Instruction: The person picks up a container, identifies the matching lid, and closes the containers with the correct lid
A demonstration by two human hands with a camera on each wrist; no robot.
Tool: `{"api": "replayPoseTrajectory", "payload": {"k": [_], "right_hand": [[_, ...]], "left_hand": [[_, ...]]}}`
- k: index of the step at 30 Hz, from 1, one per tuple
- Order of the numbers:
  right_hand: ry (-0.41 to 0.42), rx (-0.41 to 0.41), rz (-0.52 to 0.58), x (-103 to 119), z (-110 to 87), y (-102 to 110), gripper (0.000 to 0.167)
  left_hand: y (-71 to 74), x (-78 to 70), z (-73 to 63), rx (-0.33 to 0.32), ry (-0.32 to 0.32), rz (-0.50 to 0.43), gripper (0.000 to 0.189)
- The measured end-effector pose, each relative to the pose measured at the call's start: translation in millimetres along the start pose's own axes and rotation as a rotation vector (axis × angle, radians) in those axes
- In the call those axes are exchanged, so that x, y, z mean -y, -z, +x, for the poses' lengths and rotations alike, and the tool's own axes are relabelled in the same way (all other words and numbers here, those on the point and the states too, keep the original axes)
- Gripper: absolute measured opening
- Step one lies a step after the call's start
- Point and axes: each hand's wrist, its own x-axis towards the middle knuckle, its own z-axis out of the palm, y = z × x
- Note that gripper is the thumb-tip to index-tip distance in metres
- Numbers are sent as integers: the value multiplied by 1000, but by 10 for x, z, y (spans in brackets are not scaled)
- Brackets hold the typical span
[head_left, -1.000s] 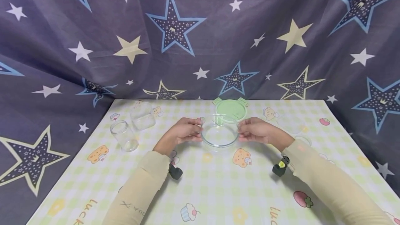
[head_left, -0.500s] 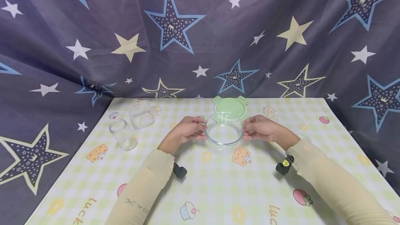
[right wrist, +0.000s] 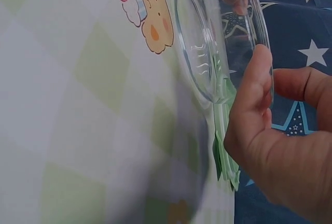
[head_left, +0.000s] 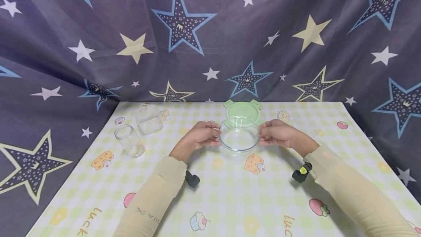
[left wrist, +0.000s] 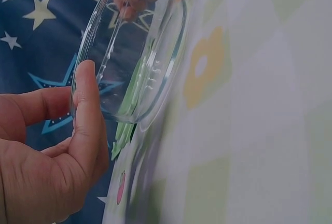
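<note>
A round clear glass bowl [head_left: 239, 142] is held level between both hands, close over the tablecloth. My left hand [head_left: 205, 134] pinches its rim on the left, thumb on one side and fingers on the other, as the left wrist view shows. On the opposite side my right hand [head_left: 276, 133] pinches the rim the same way. Just behind the bowl lies a light green lid [head_left: 243, 112] with clip tabs. In the right wrist view the lid [right wrist: 224, 136] shows edge-on past the bowl [right wrist: 197, 42].
At the left stand a clear cylindrical jar [head_left: 129, 141] and, behind it, a clear squarish container [head_left: 149, 120]. A faint clear round thing [head_left: 320, 142] lies partly behind the right wrist. A star-patterned curtain [head_left: 210, 39] hangs behind the checked tablecloth [head_left: 223, 200].
Both hands have shifted the bowl slightly to the right, still gripping its rim. The lid and the jars have stayed in place, while the head view has tilted a little.
</note>
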Motion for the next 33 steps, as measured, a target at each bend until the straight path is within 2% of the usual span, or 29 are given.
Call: {"api": "replayPoseTrajectory", "payload": {"k": [12, 17, 33], "right_hand": [[-6, -21, -6, -11, 4, 82, 31], [3, -39, -18, 0, -19, 108, 36], [13, -35, 10, 4, -42, 157, 44]], "left_hand": [[-86, -4, 30, 2, -9, -18, 45], [-124, 3, 41, 18, -6, -32, 48], [-138, 25, 76, 51, -6, -71, 47]]}}
